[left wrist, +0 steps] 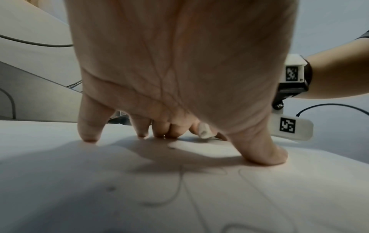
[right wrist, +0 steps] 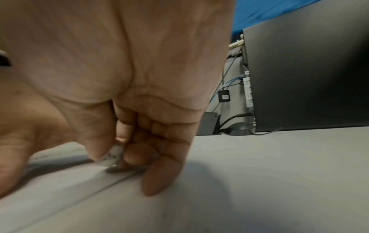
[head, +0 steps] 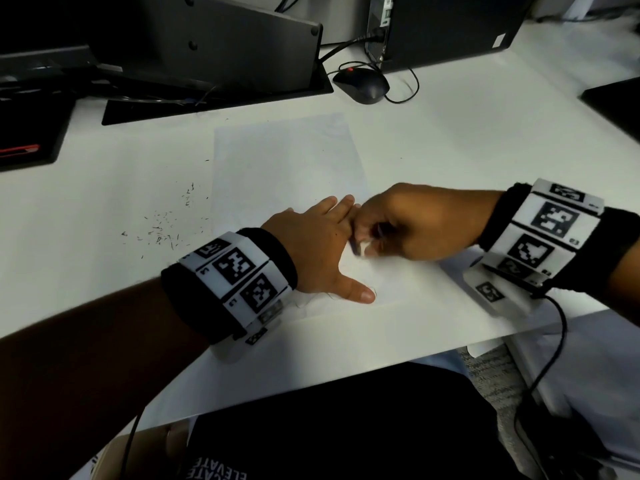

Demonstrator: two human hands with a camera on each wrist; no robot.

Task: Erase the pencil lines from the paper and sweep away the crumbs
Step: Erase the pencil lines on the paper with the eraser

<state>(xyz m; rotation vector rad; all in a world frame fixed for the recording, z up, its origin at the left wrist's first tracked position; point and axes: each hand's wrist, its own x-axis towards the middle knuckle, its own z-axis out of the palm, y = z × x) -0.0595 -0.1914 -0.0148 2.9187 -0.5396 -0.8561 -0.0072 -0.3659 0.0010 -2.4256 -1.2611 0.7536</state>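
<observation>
1. Nearest: left hand [head: 313, 244], flat and spread on the white sheet of paper [head: 287, 161], fingers straight, thumb splayed toward the near edge; judged a brace, so the sheet stays put against rubbing.
2. Beneath and just before that thumb: faint looping grey pencil lines [left wrist: 179, 193], not yet erased, clearest in the left wrist view.
3. Just beside the left fingers: right hand [head: 412, 226], curled, pinching a small white eraser block [head: 363, 247] between thumb and fingertips, its lower end touching the paper; held low and short, likely for pressure and control.
4. Left of the sheet, on the white surface [head: 104, 188]: scattered dark eraser crumbs [head: 162, 226], well apart from both hands, not yet swept off.
5. Farther back: black computer mouse [head: 362, 84], dark monitor base [head: 214, 95], black computer tower [head: 446, 29], all clear of the work.
</observation>
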